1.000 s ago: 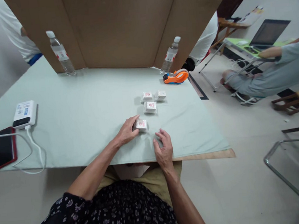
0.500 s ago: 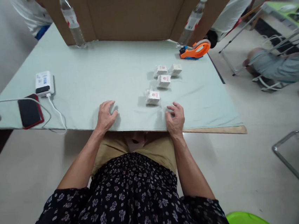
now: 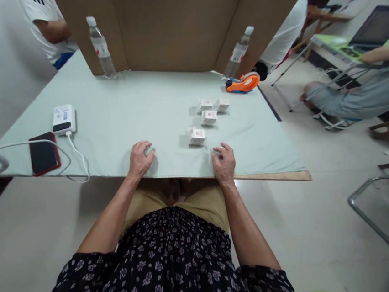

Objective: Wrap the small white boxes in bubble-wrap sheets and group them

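My left hand (image 3: 141,159) rests on the pale green tabletop (image 3: 110,126) near its front edge, thumb apart from the fingers, holding nothing. To the right, my right hand (image 3: 224,163) lies at the same edge with loosely curled fingers and nothing in them. Nearest to it is a small white box (image 3: 197,136) in clear wrap, just beyond and left of the hand. Farther back, three similar boxes sit close together: one in front (image 3: 209,117), one at the back left (image 3: 205,105) and one at the back right (image 3: 222,104).
An orange tape dispenser (image 3: 243,84) lies at the back right. Two water bottles (image 3: 103,51) (image 3: 238,52) stand by a cardboard panel (image 3: 169,24). At left are a white power bank (image 3: 64,119), a phone (image 3: 44,153) and cables. Other people are beyond the table.
The camera view has shifted, so the table and its items appear lower and the right-side items farther left. Both hands stay on the table edge, and the boxes keep their arrangement.
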The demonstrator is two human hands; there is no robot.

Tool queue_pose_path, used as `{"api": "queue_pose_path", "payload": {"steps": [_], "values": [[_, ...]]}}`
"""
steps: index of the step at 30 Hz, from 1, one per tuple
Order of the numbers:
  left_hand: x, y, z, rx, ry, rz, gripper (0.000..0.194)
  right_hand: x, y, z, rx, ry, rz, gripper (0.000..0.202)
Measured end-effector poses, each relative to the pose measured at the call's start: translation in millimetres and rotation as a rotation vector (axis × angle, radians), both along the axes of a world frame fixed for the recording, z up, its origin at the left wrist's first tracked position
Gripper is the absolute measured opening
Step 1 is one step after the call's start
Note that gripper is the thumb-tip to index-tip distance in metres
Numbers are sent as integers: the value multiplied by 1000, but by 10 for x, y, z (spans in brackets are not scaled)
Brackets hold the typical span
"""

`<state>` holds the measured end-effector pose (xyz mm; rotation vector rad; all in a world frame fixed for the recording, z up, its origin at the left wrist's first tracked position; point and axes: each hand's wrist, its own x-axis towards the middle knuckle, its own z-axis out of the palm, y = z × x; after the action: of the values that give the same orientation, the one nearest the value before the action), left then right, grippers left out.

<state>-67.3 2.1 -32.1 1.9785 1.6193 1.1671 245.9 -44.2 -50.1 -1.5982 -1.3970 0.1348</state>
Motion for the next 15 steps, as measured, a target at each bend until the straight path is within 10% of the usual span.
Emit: {"api": "queue_pose_path", "payload": {"steps": [15], "values": [[945, 284, 340, -189, -33, -289, 42, 210, 367, 429, -186, 164, 225, 43]]}}
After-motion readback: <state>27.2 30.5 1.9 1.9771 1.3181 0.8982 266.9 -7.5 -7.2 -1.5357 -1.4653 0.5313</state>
